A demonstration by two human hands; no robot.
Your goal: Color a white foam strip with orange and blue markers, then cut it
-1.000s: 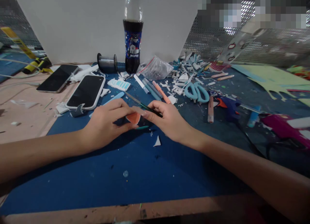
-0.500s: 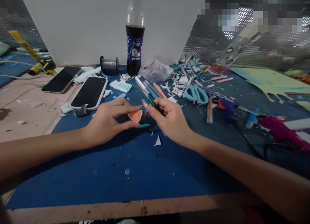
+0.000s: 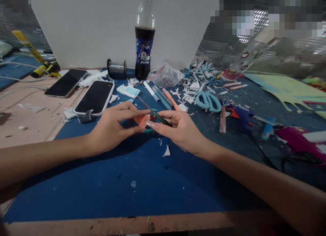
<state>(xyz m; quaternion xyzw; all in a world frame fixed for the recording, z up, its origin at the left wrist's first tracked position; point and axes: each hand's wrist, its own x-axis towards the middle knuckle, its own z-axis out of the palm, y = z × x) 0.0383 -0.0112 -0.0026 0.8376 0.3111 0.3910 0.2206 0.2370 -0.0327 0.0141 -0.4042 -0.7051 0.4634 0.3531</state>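
Note:
My left hand (image 3: 113,127) pinches a small orange piece with a white edge (image 3: 142,120) between thumb and fingers, above the blue mat (image 3: 102,185). A slim craft knife with a green handle (image 3: 160,118) is gripped in my right hand (image 3: 184,129). Its thin blade points up and left, just over the orange piece; whether it touches is hard to tell. Both hands meet at the piece, so part of it is hidden by fingers. A white triangular scrap (image 3: 166,151) lies on the mat below them.
Markers (image 3: 163,98), blue scissors (image 3: 208,101) and a heap of scraps (image 3: 200,76) lie beyond my hands. A Pepsi bottle (image 3: 144,49) stands behind. Two phones (image 3: 94,98) are at left; glue guns (image 3: 295,140) with cables are at right.
My right hand has shifted a little left and turned the knife, bringing its blade into view across the orange piece. My left hand keeps its pinch. The view has shifted slightly.

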